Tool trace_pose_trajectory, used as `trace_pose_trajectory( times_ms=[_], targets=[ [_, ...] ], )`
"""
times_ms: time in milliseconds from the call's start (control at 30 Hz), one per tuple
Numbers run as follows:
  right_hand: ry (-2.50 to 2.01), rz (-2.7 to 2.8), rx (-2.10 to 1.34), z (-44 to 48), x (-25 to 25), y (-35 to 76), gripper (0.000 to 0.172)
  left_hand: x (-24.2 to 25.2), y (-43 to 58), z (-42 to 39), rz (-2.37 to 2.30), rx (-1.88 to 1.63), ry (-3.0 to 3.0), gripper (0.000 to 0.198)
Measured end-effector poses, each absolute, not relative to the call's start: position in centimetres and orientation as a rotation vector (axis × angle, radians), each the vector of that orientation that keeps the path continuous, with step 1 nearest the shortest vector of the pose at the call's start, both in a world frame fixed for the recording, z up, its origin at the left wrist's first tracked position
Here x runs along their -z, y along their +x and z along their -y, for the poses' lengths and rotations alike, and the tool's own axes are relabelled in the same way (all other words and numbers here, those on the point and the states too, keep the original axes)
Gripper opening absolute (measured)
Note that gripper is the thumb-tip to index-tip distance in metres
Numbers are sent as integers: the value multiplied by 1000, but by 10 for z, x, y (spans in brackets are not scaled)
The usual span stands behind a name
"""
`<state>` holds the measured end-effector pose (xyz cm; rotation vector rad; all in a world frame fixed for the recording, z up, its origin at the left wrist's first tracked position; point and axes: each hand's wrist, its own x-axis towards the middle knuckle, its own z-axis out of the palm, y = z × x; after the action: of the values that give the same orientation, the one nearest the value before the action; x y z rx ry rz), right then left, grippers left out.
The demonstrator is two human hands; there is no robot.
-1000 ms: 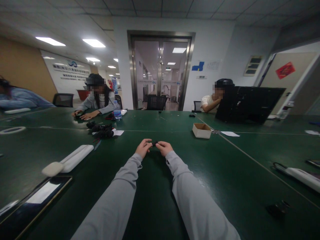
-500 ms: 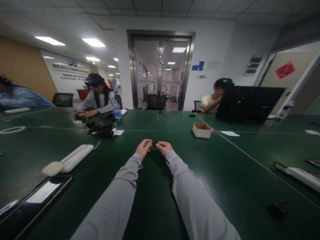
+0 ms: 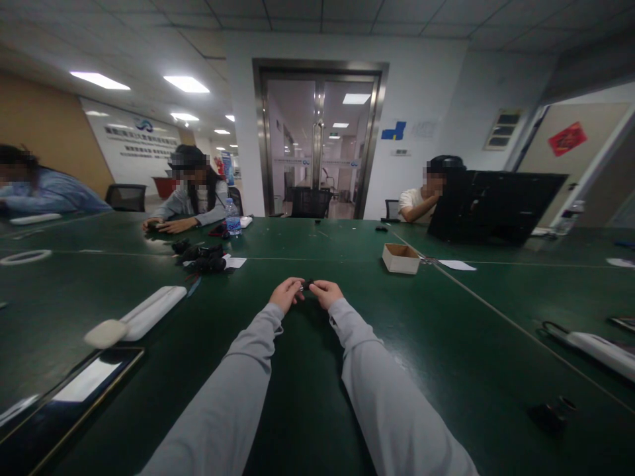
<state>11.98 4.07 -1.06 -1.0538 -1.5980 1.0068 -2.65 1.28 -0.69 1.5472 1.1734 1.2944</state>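
Above the green tabletop (image 3: 307, 370), a small black object (image 3: 307, 285) is pinched between my two hands; it is too small to name. A bright, metal-looking bit shows at its left end. My left hand (image 3: 286, 295) closes its thumb and fingers on that end. On the other end, my right hand (image 3: 327, 294) has a closed thumb-and-finger grip. The fingers partly cover the object, and both wrists are in grey sleeves.
An open box (image 3: 401, 259) stands ahead to the right. Black camera-like gear (image 3: 203, 258) and a water bottle (image 3: 233, 217) are ahead left. A phone (image 3: 74, 403) and a white power strip (image 3: 153, 314) lie at left. A dark cylindrical part (image 3: 558, 413) sits near right. Co-workers sit across.
My left fingers have shifted slightly around the small black object. Both hands otherwise stay in the same place. The co-worker's hands at the left have moved a little.
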Motion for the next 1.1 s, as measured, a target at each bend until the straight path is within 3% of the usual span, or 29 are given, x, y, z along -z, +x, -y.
trace_pose_trajectory(
  times_ms=[433,1100],
  targets=[
    [-965,1411,-1166,-34,5,115,41,7,-27,-14,-1216,-1311,1578,37],
    [-920,1473,-1186,-29,0,118,35,-1,-26,-8,-1196,-1317,1506,28]
  ],
)
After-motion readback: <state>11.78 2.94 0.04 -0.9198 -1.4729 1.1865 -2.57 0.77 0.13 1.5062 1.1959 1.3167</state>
